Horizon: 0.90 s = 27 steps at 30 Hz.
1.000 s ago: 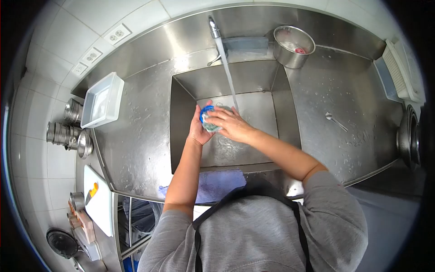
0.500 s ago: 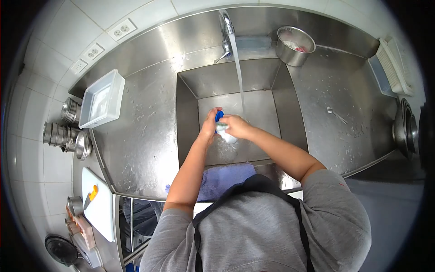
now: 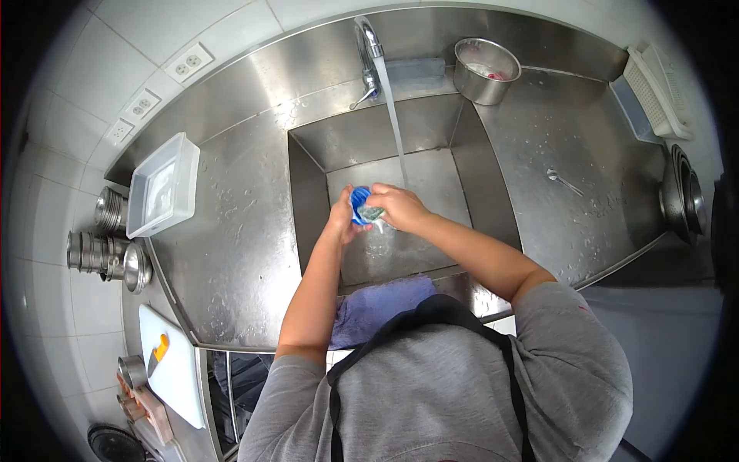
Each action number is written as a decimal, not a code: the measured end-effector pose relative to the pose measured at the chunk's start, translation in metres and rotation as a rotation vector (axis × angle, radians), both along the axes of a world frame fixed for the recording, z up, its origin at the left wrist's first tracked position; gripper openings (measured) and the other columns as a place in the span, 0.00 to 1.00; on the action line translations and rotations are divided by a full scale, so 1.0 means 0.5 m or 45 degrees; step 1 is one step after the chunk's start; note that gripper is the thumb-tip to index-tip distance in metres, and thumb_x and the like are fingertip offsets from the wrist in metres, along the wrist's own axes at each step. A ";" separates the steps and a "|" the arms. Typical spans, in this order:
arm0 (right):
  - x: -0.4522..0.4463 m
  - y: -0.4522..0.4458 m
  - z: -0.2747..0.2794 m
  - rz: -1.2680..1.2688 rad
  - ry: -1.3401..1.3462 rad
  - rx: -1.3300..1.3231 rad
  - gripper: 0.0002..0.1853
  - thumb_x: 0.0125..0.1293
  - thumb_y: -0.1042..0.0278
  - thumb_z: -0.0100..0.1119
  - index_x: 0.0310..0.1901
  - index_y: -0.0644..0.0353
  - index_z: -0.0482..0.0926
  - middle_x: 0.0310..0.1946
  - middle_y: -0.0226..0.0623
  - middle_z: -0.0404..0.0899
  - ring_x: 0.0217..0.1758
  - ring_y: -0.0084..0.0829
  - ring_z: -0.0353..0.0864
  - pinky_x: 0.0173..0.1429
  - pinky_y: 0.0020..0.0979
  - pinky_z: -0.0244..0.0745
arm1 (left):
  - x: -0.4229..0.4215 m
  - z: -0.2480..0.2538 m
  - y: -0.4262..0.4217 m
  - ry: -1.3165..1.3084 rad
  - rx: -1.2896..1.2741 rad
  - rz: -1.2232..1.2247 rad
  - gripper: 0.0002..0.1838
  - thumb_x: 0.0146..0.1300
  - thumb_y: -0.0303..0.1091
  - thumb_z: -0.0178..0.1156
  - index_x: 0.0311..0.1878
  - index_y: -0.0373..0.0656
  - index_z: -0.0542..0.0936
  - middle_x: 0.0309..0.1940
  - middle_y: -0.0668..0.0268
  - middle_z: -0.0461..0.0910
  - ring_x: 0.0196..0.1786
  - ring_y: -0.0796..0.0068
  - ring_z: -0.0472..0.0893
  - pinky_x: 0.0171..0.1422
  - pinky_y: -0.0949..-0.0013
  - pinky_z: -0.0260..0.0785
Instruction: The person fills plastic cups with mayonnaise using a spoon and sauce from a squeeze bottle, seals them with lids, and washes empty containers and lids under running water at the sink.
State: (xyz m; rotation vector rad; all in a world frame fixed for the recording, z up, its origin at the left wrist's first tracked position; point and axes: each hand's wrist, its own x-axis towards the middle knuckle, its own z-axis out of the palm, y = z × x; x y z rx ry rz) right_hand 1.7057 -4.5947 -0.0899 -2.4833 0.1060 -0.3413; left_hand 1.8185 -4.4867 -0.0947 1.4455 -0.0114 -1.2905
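Steel counter [image 3: 239, 239] all around the sink [image 3: 493, 192]. Left of the sink's middle, cupping a round blue item [image 3: 357, 198] in a half-curled left hand [image 3: 343, 212] and holding a greenish pad [image 3: 372, 213] against it with a bunched right hand [image 3: 400, 207]. At the sink's back edge, running water [image 3: 390, 108] from a tap [image 3: 369, 37].

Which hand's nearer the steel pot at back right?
Right. The right hand is over the sink, nearer the person than the steel pot and left of it; the left hand is farther left.
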 end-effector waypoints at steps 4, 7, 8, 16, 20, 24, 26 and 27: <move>-0.003 -0.006 -0.015 0.027 -0.298 -0.290 0.07 0.48 0.68 0.54 0.31 0.54 0.74 0.33 0.31 0.70 0.41 0.35 0.72 0.42 0.35 0.70 | 0.000 0.023 -0.008 0.129 0.051 -0.404 0.25 0.65 0.56 0.31 0.44 0.46 0.71 0.28 0.63 0.78 0.25 0.64 0.79 0.23 0.70 0.67; -0.009 -0.004 -0.025 0.025 -0.206 -0.461 0.07 0.49 0.67 0.55 0.32 0.52 0.74 0.34 0.30 0.69 0.43 0.33 0.72 0.43 0.34 0.70 | 0.009 0.011 -0.017 0.008 0.141 -0.430 0.24 0.65 0.55 0.32 0.43 0.46 0.71 0.26 0.64 0.78 0.24 0.64 0.79 0.23 0.68 0.66; -0.005 0.004 -0.028 -0.129 -0.121 -0.302 0.09 0.48 0.68 0.57 0.34 0.52 0.75 0.34 0.30 0.71 0.43 0.33 0.73 0.44 0.34 0.71 | 0.010 0.000 -0.023 -0.070 0.173 -0.400 0.23 0.64 0.56 0.35 0.47 0.51 0.71 0.27 0.66 0.78 0.24 0.67 0.79 0.19 0.72 0.65; 0.000 -0.043 -0.023 -0.196 0.772 0.571 0.22 0.44 0.70 0.62 0.45 0.66 0.75 0.39 0.43 0.79 0.43 0.35 0.79 0.47 0.30 0.71 | -0.056 -0.056 -0.021 -0.540 -0.122 -0.141 0.28 0.63 0.59 0.35 0.50 0.47 0.72 0.31 0.68 0.76 0.26 0.78 0.75 0.19 0.72 0.66; -0.001 -0.018 -0.055 -0.403 0.219 0.742 0.22 0.45 0.71 0.61 0.46 0.67 0.74 0.37 0.42 0.80 0.40 0.34 0.78 0.47 0.29 0.70 | -0.054 -0.045 -0.004 -0.156 -0.046 -0.137 0.26 0.64 0.57 0.35 0.48 0.48 0.73 0.32 0.67 0.77 0.27 0.75 0.77 0.20 0.71 0.68; -0.009 -0.027 -0.058 0.141 0.190 0.619 0.20 0.46 0.72 0.61 0.46 0.60 0.76 0.43 0.40 0.76 0.46 0.38 0.75 0.50 0.31 0.69 | -0.049 -0.037 -0.002 0.089 -0.147 -0.058 0.23 0.62 0.55 0.37 0.48 0.49 0.72 0.35 0.65 0.75 0.35 0.69 0.76 0.31 0.61 0.74; -0.006 -0.070 -0.052 0.358 0.628 0.066 0.20 0.46 0.71 0.62 0.45 0.57 0.76 0.44 0.40 0.73 0.49 0.40 0.73 0.52 0.33 0.67 | -0.034 -0.084 0.000 0.147 -0.175 0.034 0.23 0.61 0.55 0.39 0.48 0.49 0.71 0.38 0.65 0.73 0.38 0.67 0.75 0.34 0.59 0.74; -0.009 -0.085 -0.045 0.353 0.624 0.066 0.20 0.46 0.71 0.62 0.45 0.57 0.76 0.44 0.40 0.73 0.49 0.40 0.73 0.52 0.33 0.67 | -0.031 -0.082 -0.003 0.201 -0.205 0.129 0.23 0.60 0.54 0.40 0.49 0.49 0.70 0.41 0.64 0.71 0.41 0.65 0.74 0.37 0.57 0.74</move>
